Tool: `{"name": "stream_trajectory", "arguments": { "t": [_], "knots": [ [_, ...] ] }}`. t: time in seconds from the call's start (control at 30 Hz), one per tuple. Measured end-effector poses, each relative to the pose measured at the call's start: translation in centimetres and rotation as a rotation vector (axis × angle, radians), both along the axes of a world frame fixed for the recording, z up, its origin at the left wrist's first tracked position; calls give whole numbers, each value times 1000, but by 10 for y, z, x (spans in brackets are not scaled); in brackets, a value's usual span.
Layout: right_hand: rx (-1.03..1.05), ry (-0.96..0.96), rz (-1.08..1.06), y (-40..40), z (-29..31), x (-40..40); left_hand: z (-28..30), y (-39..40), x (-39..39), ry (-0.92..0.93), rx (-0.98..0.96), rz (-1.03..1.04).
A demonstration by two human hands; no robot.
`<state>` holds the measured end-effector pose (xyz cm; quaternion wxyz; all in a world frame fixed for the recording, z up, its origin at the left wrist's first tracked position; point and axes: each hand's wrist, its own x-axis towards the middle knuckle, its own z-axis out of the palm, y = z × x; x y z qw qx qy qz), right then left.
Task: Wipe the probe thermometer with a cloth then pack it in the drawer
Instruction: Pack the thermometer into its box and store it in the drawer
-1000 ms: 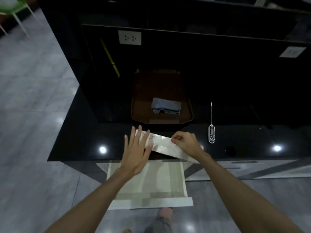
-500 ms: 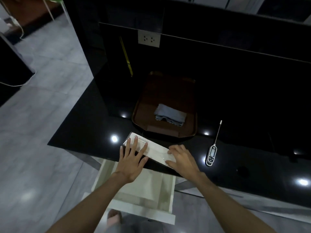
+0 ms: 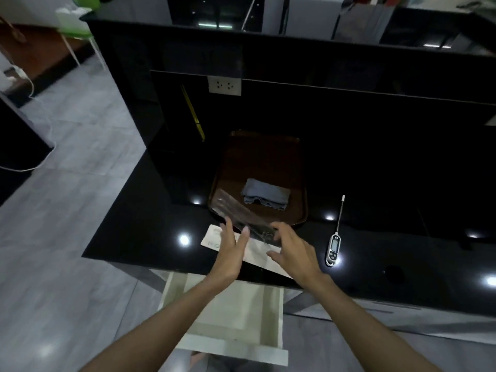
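Now we have both hands out over the near edge of the black countertop [image 3: 128,232], above a flat white package [image 3: 214,241] that lies at that edge. Our left hand [image 3: 232,253] is spread wide, fingers straight, its fingertips at a clear plastic cover [image 3: 236,210] that tilts up from the package toward the tray; whether we actually pinch the cover we cannot tell. Our right hand [image 3: 292,249] is loosely curled and open, its fingers near the cover's lower right end, gripping nothing that we can make out. Just beyond the package sits a brown tray [image 3: 268,157], and a folded grey cloth [image 3: 265,196] lies in its near half. The probe thermometer [image 3: 334,247] lies on the countertop to the right of our right hand, apart from it, with its thin metal probe pointing away from us and its display face up. Below the counter edge, the pale drawer [image 3: 230,320] stands pulled open under our forearms.
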<state>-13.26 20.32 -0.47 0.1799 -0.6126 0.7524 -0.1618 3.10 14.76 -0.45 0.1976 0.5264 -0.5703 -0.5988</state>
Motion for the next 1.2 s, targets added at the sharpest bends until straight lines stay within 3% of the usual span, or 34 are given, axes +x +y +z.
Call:
{"name": "stream_trajectory", "arguments": {
  "t": [0.1,0.23,0.33,0.43,0.57,0.7,0.77,0.83,0.97,1.03,1.2],
  "knots": [
    [17,172,111,4,3,5,8,-25,-29,271,359,197],
    [-29,-82,120,17,-2,-7,0,-45,-44,426,515,296],
    [-201,-84,-328,20,-24,-46,-6,-50,-48,416,533,311],
    [-66,49,-723,19,-41,-85,-7,-45,-52,439,576,300],
    [131,163,-875,15,-61,-100,-17,-37,-55,434,615,307],
    [135,132,-968,9,-65,-98,-24,-34,-54,422,627,343],
    [-6,-56,-952,9,-58,-93,-25,-34,-53,425,632,361],
    [-141,-416,-895,11,-41,-79,-22,-34,-52,432,643,371],
    [-205,-823,-664,17,-15,-26,-14,-32,-50,423,668,338],
    [-182,-815,-559,20,-19,-4,-11,-32,-47,419,681,330],
    [-231,-526,-407,26,-29,27,-4,-30,-42,428,712,343]
  ]
}}
